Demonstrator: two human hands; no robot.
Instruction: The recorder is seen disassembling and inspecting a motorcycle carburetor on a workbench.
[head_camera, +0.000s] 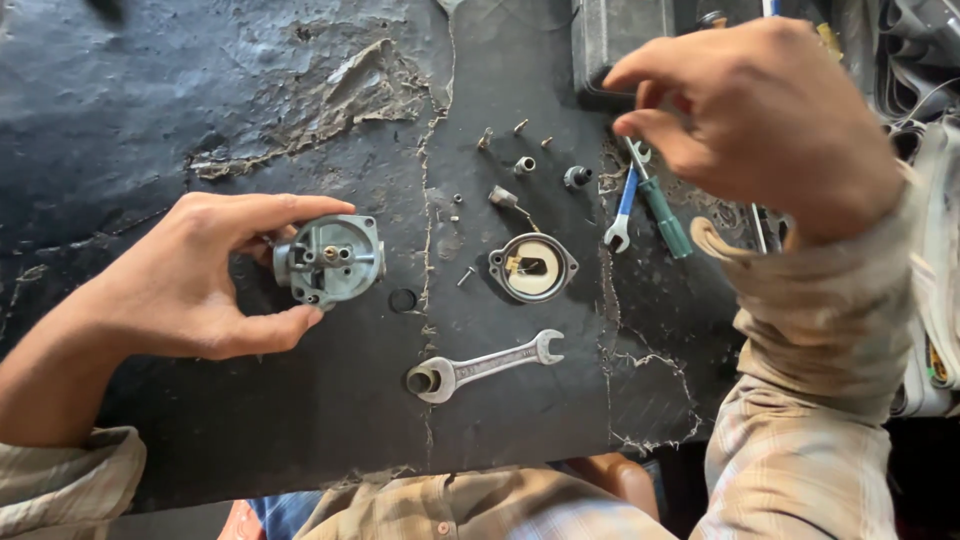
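Here, a cracked black surface (200, 100) fills the frame. Upper right, the right hand (770, 120) hovers, fingers curled together, empty as far as can be seen. Left of centre, the left hand (190, 275) pinches a grey carburetor body (332, 260). Lower centre lies a spanner (485, 365); above it, a round cover (533, 267) and small screws (520, 127).

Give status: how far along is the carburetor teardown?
Done: float bowl cover off, small screws and fittings laid out on the mat. In hand: left hand grips the carburetor body; right hand hovers, apparently empty. Left: body fittings remain mounted; spanner lies unused.
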